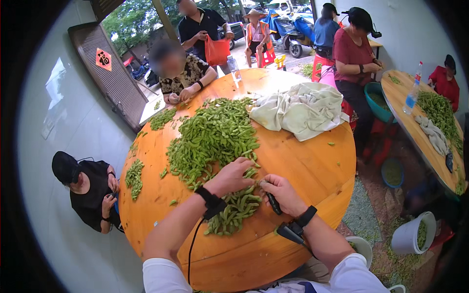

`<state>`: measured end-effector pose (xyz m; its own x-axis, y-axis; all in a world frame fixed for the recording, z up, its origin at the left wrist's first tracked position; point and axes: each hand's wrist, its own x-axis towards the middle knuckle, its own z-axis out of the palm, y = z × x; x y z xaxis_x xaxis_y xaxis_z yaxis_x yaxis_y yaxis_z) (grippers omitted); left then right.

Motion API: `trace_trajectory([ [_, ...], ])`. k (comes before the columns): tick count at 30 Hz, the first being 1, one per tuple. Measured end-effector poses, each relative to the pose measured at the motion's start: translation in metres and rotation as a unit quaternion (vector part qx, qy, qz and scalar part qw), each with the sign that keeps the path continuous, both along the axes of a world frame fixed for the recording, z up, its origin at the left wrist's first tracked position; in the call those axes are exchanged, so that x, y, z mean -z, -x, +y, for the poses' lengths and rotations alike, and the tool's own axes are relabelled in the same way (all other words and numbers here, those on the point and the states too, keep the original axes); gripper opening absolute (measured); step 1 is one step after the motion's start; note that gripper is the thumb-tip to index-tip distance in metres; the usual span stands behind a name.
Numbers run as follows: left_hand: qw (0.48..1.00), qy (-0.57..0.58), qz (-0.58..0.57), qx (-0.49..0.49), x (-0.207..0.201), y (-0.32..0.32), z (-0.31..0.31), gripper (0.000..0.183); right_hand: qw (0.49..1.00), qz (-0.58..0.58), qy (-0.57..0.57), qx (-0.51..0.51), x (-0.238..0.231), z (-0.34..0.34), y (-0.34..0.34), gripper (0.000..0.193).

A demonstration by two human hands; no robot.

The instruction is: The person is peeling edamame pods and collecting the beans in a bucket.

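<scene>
A large heap of green soybean pods [215, 134] covers the middle of the round wooden table [303, 171]. A smaller pile of pods [234, 215] lies nearer me, under and beside my hands. My left hand [230, 177] reaches over the near edge of the heap, fingers stretched out and apart, tips close to my right hand. My right hand [284, 194] is closed around a small tool with a black handle [273, 203]; its working end is hidden by my fingers. Dark straps with small devices circle both wrists.
A crumpled white cloth [300, 110] lies at the far right of the table, near a clear bottle [233, 67]. Small pod piles [134, 179] sit along the left side. People sit around both tables. White buckets [414, 233] stand on the floor at right.
</scene>
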<state>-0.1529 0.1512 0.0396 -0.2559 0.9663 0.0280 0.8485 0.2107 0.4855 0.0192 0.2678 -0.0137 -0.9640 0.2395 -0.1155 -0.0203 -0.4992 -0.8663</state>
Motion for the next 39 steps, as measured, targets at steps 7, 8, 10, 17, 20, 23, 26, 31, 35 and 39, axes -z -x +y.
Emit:
trace_trajectory([
  [7,0.969,0.217,0.115,-0.001,0.014,-0.003,0.031,0.076,1.000,-0.006,0.013,-0.004,0.001,-0.003,0.000,0.014],
  [8,0.969,0.218,0.113,-0.005,0.013,-0.006,0.029,0.076,1.000,-0.014,0.018,0.001,0.000,-0.002,-0.001,0.011],
  [10,0.959,0.269,0.077,0.036,0.013,-0.009,0.020,0.077,1.000,-0.010,0.022,-0.006,0.002,-0.002,0.001,0.010],
  [17,0.968,0.206,0.132,0.049,0.006,-0.049,-0.038,0.072,0.999,0.010,0.039,0.002,-0.001,0.000,0.002,0.013],
  [20,0.985,0.139,0.083,0.056,-0.002,-0.052,-0.056,0.058,0.999,-0.002,0.037,0.015,0.001,0.000,0.003,0.012],
  [23,0.993,-0.081,0.008,-0.087,-0.015,-0.041,-0.075,0.031,0.999,-0.002,0.041,0.015,0.003,0.003,-0.001,0.012],
  [26,0.957,-0.014,0.121,-0.262,-0.013,0.003,-0.114,0.034,0.999,-0.005,0.032,0.011,-0.003,0.000,-0.001,0.012],
  [31,0.914,0.088,0.173,-0.356,0.026,0.059,-0.151,0.038,1.000,-0.010,0.011,-0.004,-0.001,-0.003,0.002,0.014],
  [35,0.942,0.048,0.097,-0.319,0.039,0.050,-0.134,0.036,1.000,-0.024,0.003,-0.002,0.000,-0.002,0.002,0.010],
  [39,0.979,0.031,0.001,-0.201,0.021,0.035,-0.102,0.038,1.000,-0.029,0.006,-0.009,0.001,-0.001,0.000,0.009],
])
